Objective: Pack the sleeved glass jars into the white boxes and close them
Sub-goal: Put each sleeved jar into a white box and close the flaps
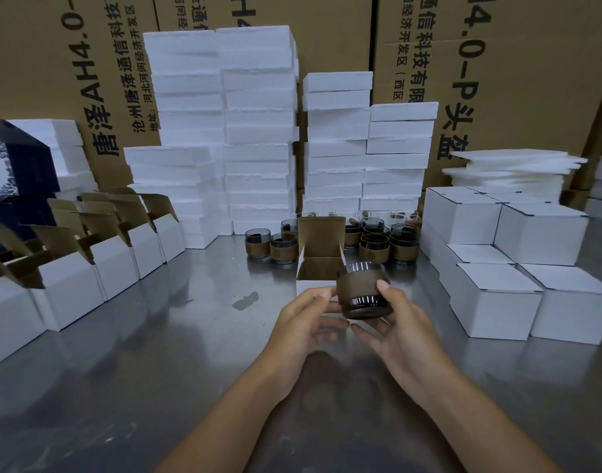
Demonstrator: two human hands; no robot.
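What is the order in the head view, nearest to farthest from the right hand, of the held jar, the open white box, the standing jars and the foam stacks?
1. Held jar, in the right hand's grip.
2. Open white box, just behind, leftward.
3. Standing jars, behind the box.
4. Foam stacks, at the back.
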